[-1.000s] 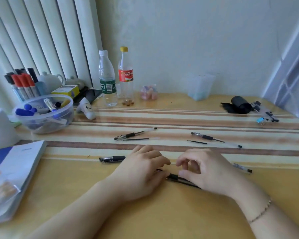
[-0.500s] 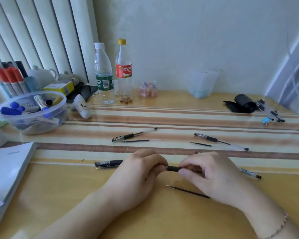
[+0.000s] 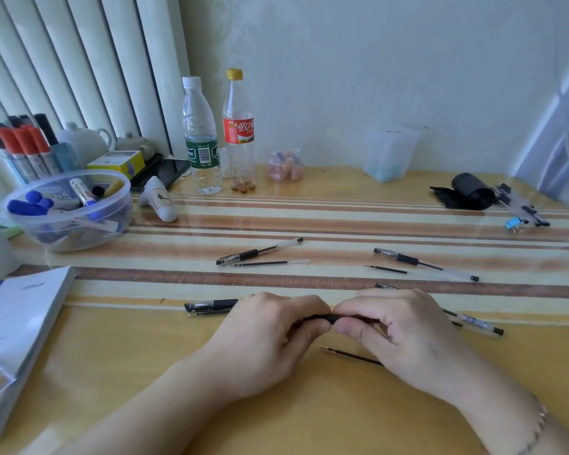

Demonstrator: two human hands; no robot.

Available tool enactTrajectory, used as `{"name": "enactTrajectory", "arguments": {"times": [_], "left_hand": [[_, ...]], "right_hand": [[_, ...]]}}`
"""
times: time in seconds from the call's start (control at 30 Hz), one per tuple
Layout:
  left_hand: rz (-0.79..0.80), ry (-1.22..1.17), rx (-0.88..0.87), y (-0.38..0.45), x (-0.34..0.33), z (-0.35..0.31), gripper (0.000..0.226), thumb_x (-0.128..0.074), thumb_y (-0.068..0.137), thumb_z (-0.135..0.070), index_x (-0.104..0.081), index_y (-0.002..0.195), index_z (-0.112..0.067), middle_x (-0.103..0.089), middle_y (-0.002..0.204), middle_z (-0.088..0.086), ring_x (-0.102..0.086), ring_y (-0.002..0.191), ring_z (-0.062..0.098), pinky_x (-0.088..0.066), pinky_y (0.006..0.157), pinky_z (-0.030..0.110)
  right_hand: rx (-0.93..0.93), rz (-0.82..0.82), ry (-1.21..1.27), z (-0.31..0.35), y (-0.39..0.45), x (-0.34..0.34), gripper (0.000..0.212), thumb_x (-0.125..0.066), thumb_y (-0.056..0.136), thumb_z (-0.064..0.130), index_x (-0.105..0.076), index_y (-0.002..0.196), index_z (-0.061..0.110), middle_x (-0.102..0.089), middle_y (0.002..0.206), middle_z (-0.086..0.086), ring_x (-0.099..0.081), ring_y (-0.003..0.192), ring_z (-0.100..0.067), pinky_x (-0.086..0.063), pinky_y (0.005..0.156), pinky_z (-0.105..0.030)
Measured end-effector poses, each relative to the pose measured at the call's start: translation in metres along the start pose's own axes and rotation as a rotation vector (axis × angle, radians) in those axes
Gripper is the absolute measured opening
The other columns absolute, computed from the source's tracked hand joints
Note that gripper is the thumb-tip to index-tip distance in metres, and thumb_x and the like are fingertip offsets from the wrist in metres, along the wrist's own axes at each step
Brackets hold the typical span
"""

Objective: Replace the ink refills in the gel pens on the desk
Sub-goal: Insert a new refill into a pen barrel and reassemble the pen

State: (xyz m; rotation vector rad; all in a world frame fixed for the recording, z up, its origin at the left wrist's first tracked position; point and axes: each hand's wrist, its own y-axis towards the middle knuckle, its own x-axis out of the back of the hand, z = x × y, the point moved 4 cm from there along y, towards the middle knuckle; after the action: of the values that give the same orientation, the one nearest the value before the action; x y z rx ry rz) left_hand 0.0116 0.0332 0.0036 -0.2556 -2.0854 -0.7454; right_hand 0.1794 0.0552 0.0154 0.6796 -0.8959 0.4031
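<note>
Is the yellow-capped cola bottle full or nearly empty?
Nearly empty: the cola bottle is see-through, with only small brownish bits at its base.

Pen (image 3: 334, 319) lifted off refill (image 3: 349, 355) — hands closer; gripping

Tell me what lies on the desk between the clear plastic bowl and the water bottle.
In the head view, a white tube lies on its side between the bowl and the water bottle.

Soft, even daylight; shadows are faint. Pale glare sheens the desk (image 3: 309, 221) surface near the far stripes. Wide-angle distortion bends the frame edges; overall sharpness is slightly soft
</note>
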Motion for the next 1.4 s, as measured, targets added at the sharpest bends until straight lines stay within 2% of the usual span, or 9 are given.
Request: {"name": "enactTrajectory", "arguments": {"times": [0.23,0.4,0.53,0.83,0.93,1.03,1.2,1.3,1.4], "left_hand": [[0.035,0.035,0.078,-0.005,0.013,0.017,0.035,-0.046,0.085,-0.067,-0.048,0.109,-0.041,-0.051,0.071,-0.014,-0.052,0.066,0.008,-0.048,0.058,0.03],[0.176,0.15,-0.02,-0.004,0.001,0.015,0.011,-0.051,0.093,-0.034,-0.059,0.1,-0.029,-0.055,0.091,-0.014,-0.049,0.088,0.008,-0.048,0.077,0.032],[0.177,0.123,-0.004,-0.003,-0.002,0.018,0.021,-0.054,0.092,-0.042,-0.06,0.107,-0.029,-0.054,0.098,-0.013,-0.049,0.093,0.009,-0.047,0.082,0.029],[-0.003,0.072,0.102,-0.004,0.02,0.022,0.04,-0.045,0.085,-0.068,-0.055,0.107,-0.036,-0.049,0.089,-0.019,-0.048,0.079,0.0,-0.04,0.061,0.012],[0.035,0.096,0.017,-0.001,0.017,0.011,0.028,-0.047,0.091,-0.055,-0.055,0.106,-0.033,-0.051,0.091,-0.016,-0.048,0.083,0.001,-0.043,0.067,0.018],[0.031,0.076,-0.051,0.001,0.013,0.003,0.02,-0.047,0.097,-0.036,-0.06,0.094,-0.021,-0.054,0.083,-0.007,-0.048,0.077,0.012,-0.044,0.066,0.029],[-0.016,-0.059,0.006,0.003,0.015,0.003,0.022,-0.052,0.095,-0.02,-0.057,0.075,-0.012,-0.052,0.069,-0.003,-0.046,0.068,0.018,-0.039,0.06,0.031],[-0.045,-0.068,0.014,0.004,0.017,0.002,0.023,-0.055,0.093,-0.014,-0.054,0.07,-0.012,-0.049,0.065,-0.004,-0.044,0.064,0.016,-0.035,0.057,0.027],[-0.04,-0.067,0.022,0.003,0.018,0.003,0.024,-0.055,0.092,-0.014,-0.054,0.068,-0.009,-0.047,0.063,-0.003,-0.042,0.062,0.018,-0.033,0.055,0.026]], "right_hand": [[-0.113,-0.05,-0.052,-0.021,-0.004,0.013,0.025,-0.051,0.084,0.059,-0.065,0.096,0.042,-0.067,0.085,0.033,-0.063,0.076,0.006,-0.052,0.061,-0.023],[-0.251,-0.056,-0.037,-0.039,-0.008,0.02,0.021,-0.056,0.081,0.054,-0.071,0.088,0.04,-0.069,0.081,0.03,-0.064,0.08,0.007,-0.056,0.067,-0.03],[-0.273,-0.078,0.005,-0.04,-0.007,0.019,0.024,-0.057,0.08,0.054,-0.072,0.09,0.038,-0.071,0.081,0.028,-0.065,0.081,0.004,-0.057,0.07,-0.034],[-0.236,0.062,0.037,-0.037,-0.007,0.005,0.03,-0.055,0.081,0.058,-0.074,0.089,0.036,-0.072,0.082,0.025,-0.066,0.081,0.002,-0.056,0.07,-0.03],[-0.178,0.053,0.099,-0.031,-0.006,-0.002,0.04,-0.048,0.085,0.063,-0.072,0.085,0.031,-0.07,0.072,0.014,-0.063,0.067,-0.003,-0.05,0.06,-0.022],[-0.15,0.032,0.113,-0.025,-0.004,-0.003,0.055,-0.037,0.086,0.07,-0.07,0.08,0.026,-0.062,0.064,-0.006,-0.054,0.056,-0.016,-0.043,0.054,-0.032],[0.018,-0.139,-0.104,-0.009,-0.002,0.003,0.04,-0.045,0.092,0.058,-0.069,0.073,0.032,-0.052,0.055,0.021,-0.052,0.052,-0.006,-0.04,0.043,-0.024],[0.109,-0.247,-0.197,0.0,-0.002,0.007,0.032,-0.054,0.093,0.049,-0.069,0.071,0.03,-0.045,0.054,0.014,-0.042,0.048,-0.006,-0.034,0.039,-0.027],[0.197,-0.335,-0.259,0.001,-0.004,0.006,0.028,-0.062,0.091,0.043,-0.074,0.073,0.024,-0.056,0.056,0.012,-0.049,0.05,-0.012,-0.038,0.041,-0.028]]}}
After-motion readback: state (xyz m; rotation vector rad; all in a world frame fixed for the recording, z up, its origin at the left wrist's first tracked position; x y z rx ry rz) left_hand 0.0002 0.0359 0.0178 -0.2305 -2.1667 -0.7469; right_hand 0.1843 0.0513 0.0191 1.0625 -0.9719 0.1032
